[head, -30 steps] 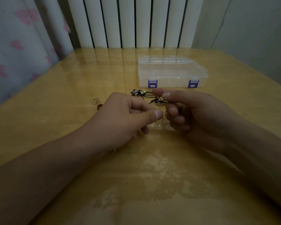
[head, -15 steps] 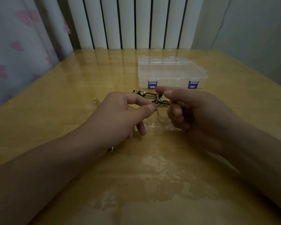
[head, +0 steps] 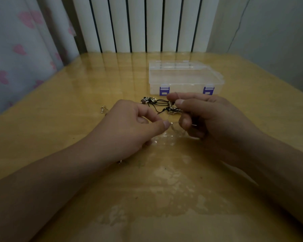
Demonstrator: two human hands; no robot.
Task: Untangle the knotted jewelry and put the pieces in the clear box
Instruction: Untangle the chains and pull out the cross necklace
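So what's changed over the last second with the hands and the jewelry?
The left hand and right hand have drawn slightly apart, stretching a thin chain between their pinching fingertips; a second ago they were almost touching. Both keep their grip. The black-corded jewelry, the small piece at left and the closed clear box have not moved.

A glossy yellow-brown wooden table [head: 63,119] fills the near scene, with pale worn patches near its front middle. Beyond its far edge stands a white ribbed radiator [head: 138,23]. At far left hangs a pale curtain [head: 16,49] with pink hearts.
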